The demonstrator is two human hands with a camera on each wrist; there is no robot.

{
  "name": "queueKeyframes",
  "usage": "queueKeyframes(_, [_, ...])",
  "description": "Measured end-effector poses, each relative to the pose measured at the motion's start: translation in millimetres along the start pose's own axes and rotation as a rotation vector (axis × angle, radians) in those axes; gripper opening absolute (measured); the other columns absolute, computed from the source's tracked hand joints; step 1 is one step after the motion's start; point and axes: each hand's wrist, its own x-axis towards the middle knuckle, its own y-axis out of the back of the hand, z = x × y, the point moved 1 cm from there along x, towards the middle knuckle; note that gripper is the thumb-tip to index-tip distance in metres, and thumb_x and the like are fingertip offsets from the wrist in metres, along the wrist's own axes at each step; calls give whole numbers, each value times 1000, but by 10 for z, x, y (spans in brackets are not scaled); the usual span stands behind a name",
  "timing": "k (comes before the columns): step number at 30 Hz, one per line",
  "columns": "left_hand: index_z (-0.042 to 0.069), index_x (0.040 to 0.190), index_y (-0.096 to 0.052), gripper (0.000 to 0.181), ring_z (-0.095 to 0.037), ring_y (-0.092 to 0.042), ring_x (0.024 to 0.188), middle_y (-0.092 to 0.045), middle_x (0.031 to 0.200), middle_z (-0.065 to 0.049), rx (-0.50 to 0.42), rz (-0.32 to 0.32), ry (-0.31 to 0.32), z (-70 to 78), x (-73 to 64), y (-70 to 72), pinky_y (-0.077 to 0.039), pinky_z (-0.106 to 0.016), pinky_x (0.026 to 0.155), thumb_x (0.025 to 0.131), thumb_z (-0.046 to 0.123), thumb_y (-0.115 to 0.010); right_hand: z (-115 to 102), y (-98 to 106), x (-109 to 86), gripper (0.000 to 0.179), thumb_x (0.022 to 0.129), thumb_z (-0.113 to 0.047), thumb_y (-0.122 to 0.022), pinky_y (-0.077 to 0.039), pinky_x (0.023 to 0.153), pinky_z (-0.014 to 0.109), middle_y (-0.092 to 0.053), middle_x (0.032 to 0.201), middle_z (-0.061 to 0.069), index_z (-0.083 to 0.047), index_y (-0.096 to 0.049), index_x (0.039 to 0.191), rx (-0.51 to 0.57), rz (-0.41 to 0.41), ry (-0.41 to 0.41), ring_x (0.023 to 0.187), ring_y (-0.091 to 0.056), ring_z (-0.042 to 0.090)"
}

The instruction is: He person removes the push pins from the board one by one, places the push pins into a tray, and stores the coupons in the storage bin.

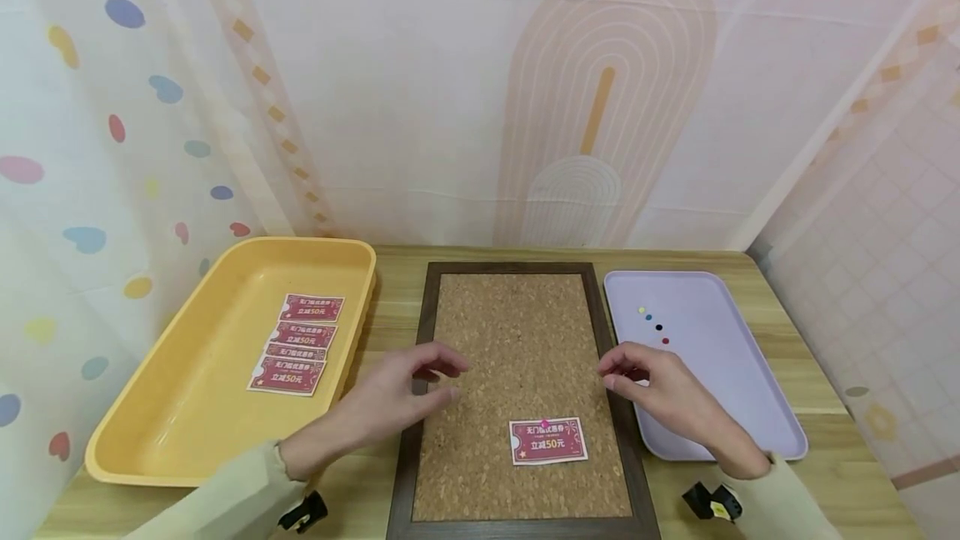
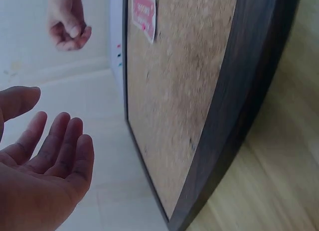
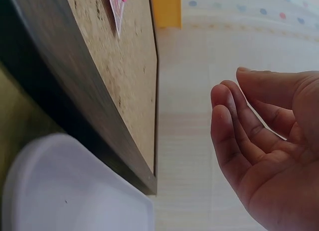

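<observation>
My left hand (image 1: 393,394) hovers over the left side of a framed cork board (image 1: 517,340), fingers loosely bent and thumb apart, holding nothing. Across from it, above the board's right frame edge, my right hand (image 1: 667,390) is also empty, its thumb close to the fingers in the right wrist view. A red coupon (image 1: 548,445) lies on the lower right part of the cork, with a pink push pin (image 1: 545,423) at its top edge. Neither hand touches the coupon.
A yellow tray (image 1: 202,390) at left holds several overlapping red coupons (image 1: 287,375). To the right stands a lilac tray (image 1: 738,390) bearing several small pins, among them a red pin (image 1: 665,341) and a black pin (image 1: 658,327). A curtain (image 1: 405,107) hangs behind the wooden table (image 1: 397,298).
</observation>
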Motion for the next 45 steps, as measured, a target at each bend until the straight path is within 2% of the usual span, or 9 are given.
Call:
queueKeyframes(9, [3,120,-68,25,-32,-67,110,-70,120,-12,-41,-120,-9,15,105,-280,-56,-40,93,96,8,-72,-11,-145,36,8,96,-1,-71,-56,76,28,-72,98,2,-5,-71,102,54,-99,2,85,-66,8])
queueKeyframes(14, [1,118,-68,25,-30,-68,107,-70,117,-12,-19,-168,-7,13,165,-432,-56,-35,91,93,6,-74,-6,-206,67,7,98,-6,-71,-56,74,28,-73,99,3,-6,-72,104,53,-161,-30,87,-66,8])
queueKeyframes(18, [2,117,-69,27,-26,-68,104,-70,115,-9,17,-197,8,-5,212,-520,-57,-32,88,92,8,-76,5,-244,78,10,98,-9,-70,-56,78,29,-73,101,2,-5,-72,107,65,-203,-44,90,-66,10])
queueKeyframes(23, [5,117,-70,30,-17,-66,98,-70,109,-5,82,-209,-4,-38,269,-633,-55,-28,84,88,7,-79,13,-309,99,10,98,-8,-70,-56,82,30,-73,100,1,-5,-73,107,57,-238,-29,91,-66,9])
queueKeyframes(29, [6,117,-71,35,-9,-62,91,-70,104,-1,146,-226,-5,-84,317,-731,-52,-25,82,85,11,-82,1,-391,134,8,98,-8,-70,-56,81,29,-73,99,0,-8,-75,105,66,-288,-29,91,-66,8])
queueKeyframes(37, [5,109,-73,31,-8,-58,85,-66,96,2,170,-234,20,-146,381,-799,-49,-24,75,81,11,-85,4,-524,213,9,96,-7,-73,-54,77,27,-73,96,-9,-12,-77,103,43,-370,7,87,-64,4])
queueKeyframes(45, [10,106,-72,30,-6,-50,83,-58,98,5,273,-261,32,-158,420,-856,-44,-23,73,81,16,-88,19,-604,276,10,93,-6,-75,-51,71,25,-70,91,-12,-15,-77,97,-46,-409,-9,80,-59,0])
